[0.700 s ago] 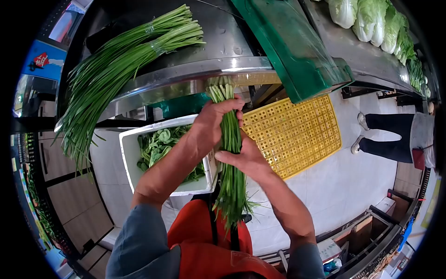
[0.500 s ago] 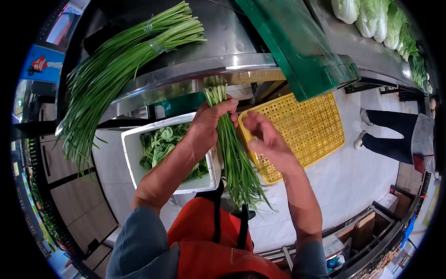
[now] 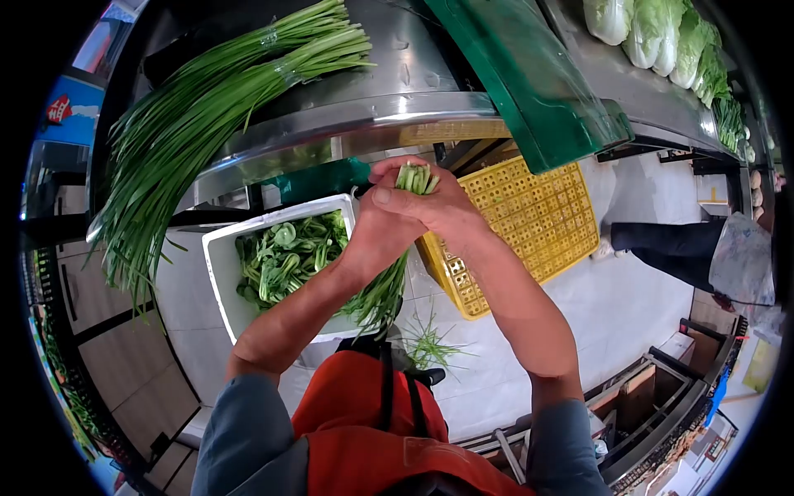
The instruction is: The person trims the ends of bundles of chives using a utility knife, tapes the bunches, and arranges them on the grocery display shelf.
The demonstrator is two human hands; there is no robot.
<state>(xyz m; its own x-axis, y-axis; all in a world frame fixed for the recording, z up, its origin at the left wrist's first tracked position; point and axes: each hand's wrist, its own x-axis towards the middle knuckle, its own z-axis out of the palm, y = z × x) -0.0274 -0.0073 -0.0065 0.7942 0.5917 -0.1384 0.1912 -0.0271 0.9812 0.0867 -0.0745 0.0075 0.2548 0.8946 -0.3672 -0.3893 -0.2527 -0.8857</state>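
A bunch of long green stalks point(image 3: 385, 289) hangs in front of me, its pale cut ends pointing up between my hands. My left hand point(image 3: 385, 219) is wrapped round the stalks just below those ends. From the right, my right hand point(image 3: 442, 207) closes round the top of the same bunch, its thumb lying across toward my left hand. The leafy tips hang beside the white foam box point(image 3: 217, 264), which holds leafy greens point(image 3: 285, 256). Two tied bunches of similar stalks point(image 3: 198, 124) lie on the metal counter point(image 3: 397, 62), their tips drooping over its edge.
A yellow perforated crate point(image 3: 529, 231) stands right of my hands. Above it, a green plastic bin point(image 3: 538, 99) juts over the counter edge. Cabbages point(image 3: 653, 37) lie at the upper right. Loose green trimmings point(image 3: 430, 345) lie on the floor. Another person point(image 3: 678, 248) stands at the right.
My right hand has moved from beside the bunch up to its cut ends and closed there. The stalks' tips have swung left. The other person's legs have shifted.
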